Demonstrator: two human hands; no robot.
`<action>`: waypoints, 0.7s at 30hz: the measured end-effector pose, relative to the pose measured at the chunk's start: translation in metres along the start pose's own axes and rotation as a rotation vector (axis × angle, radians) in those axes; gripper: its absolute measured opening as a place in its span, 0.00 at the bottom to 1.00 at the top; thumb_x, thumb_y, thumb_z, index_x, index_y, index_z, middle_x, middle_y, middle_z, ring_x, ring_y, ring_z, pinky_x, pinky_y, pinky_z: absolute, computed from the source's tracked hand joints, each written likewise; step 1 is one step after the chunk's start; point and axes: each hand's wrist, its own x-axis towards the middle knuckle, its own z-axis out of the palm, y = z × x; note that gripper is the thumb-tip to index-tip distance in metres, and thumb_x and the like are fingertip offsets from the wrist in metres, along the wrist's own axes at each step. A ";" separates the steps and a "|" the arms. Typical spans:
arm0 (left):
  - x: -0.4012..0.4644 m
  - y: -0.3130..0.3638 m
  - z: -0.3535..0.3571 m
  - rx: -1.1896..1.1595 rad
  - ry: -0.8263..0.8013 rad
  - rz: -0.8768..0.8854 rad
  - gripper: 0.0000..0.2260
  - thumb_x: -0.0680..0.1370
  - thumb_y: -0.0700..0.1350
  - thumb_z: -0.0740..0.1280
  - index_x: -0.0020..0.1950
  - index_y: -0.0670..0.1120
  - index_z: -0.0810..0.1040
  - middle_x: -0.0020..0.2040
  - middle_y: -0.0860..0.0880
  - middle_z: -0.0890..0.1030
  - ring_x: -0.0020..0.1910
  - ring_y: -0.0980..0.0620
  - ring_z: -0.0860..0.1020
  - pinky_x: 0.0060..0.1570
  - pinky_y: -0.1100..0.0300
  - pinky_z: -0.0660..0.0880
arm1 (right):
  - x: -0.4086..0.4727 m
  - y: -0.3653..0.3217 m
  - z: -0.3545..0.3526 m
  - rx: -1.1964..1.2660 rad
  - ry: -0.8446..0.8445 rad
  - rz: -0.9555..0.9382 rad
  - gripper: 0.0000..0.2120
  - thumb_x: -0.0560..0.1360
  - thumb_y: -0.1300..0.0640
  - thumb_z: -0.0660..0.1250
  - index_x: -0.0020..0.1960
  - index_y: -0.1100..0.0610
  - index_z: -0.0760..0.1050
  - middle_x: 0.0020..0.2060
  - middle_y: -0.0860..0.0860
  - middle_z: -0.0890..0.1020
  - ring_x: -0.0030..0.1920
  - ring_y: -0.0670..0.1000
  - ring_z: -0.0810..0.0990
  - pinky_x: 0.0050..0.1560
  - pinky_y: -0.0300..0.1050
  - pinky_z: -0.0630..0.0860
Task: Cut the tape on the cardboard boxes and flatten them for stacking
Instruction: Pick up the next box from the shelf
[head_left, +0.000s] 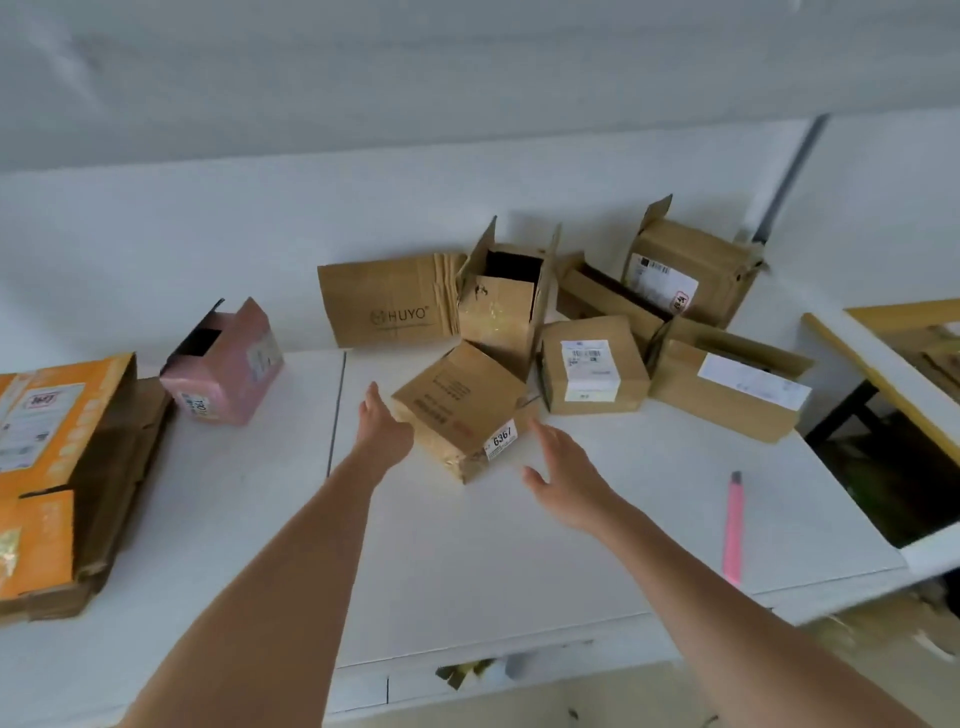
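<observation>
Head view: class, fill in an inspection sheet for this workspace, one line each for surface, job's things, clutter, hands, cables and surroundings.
Surface: white table, seam left of centre.
Job's things: small brown box tilted between the hands; brown boxes clustered behind; pink box; flattened orange cardboard at left; pink cutter at right.
Clutter: nothing seen.
Hands: left hand and right hand open, reaching, holding nothing.
Cables: nothing seen.
Surroundings: white wall; grey pipe.
</observation>
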 end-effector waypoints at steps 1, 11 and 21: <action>0.005 -0.001 0.001 -0.034 0.016 -0.041 0.39 0.76 0.29 0.58 0.81 0.50 0.44 0.80 0.46 0.52 0.77 0.43 0.56 0.64 0.50 0.68 | 0.002 0.003 -0.001 0.017 -0.020 -0.015 0.31 0.83 0.53 0.58 0.80 0.51 0.47 0.79 0.52 0.55 0.78 0.54 0.55 0.76 0.56 0.57; 0.012 -0.020 0.009 -0.096 -0.215 -0.058 0.36 0.74 0.25 0.51 0.74 0.58 0.60 0.54 0.43 0.68 0.40 0.50 0.68 0.34 0.61 0.64 | 0.028 -0.012 0.017 0.392 -0.128 -0.013 0.34 0.81 0.54 0.62 0.81 0.47 0.48 0.77 0.51 0.62 0.70 0.51 0.69 0.58 0.40 0.71; -0.051 0.025 0.018 -0.247 -0.413 0.270 0.31 0.76 0.30 0.63 0.67 0.64 0.70 0.68 0.55 0.69 0.64 0.56 0.68 0.59 0.55 0.69 | -0.025 0.012 -0.020 0.700 0.280 0.187 0.26 0.73 0.49 0.74 0.68 0.52 0.72 0.55 0.45 0.79 0.51 0.42 0.78 0.46 0.27 0.73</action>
